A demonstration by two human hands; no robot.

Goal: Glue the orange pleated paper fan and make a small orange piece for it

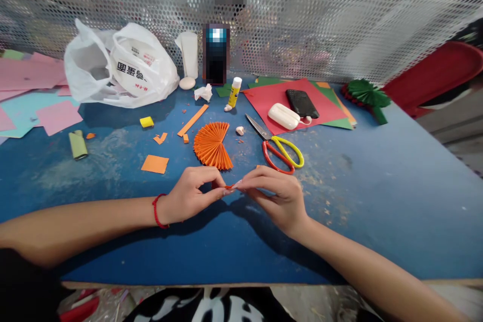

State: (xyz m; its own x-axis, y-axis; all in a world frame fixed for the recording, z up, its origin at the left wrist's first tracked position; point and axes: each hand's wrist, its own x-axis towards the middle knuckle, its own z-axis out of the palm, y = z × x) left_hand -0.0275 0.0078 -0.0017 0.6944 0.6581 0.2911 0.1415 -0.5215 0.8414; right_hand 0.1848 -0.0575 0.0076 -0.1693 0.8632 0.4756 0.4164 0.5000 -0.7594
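Note:
My left hand [196, 191] and my right hand [273, 193] meet above the near middle of the table, fingertips closed in a pinch. Between them is a small piece of orange paper [230, 187], mostly covered by the fingers. Just beyond lies an orange pleated paper fan [213, 147], spread into a part circle with a gap at its right. Scissors [277, 147] with one red and one yellow handle lie beyond my right hand, blades pointing away to the left. An orange paper rectangle [155, 164] and an orange strip [192, 120] rest beyond my left hand.
A glue stick [234, 92] stands near a phone [216, 55] and a white plastic bag [124, 68]. Red paper [260, 103] bears a white earbud-like case [284, 116] and a black item [302, 103]. A green pleated paper piece [368, 98] lies right. Metal mesh [302, 20] closes off the back.

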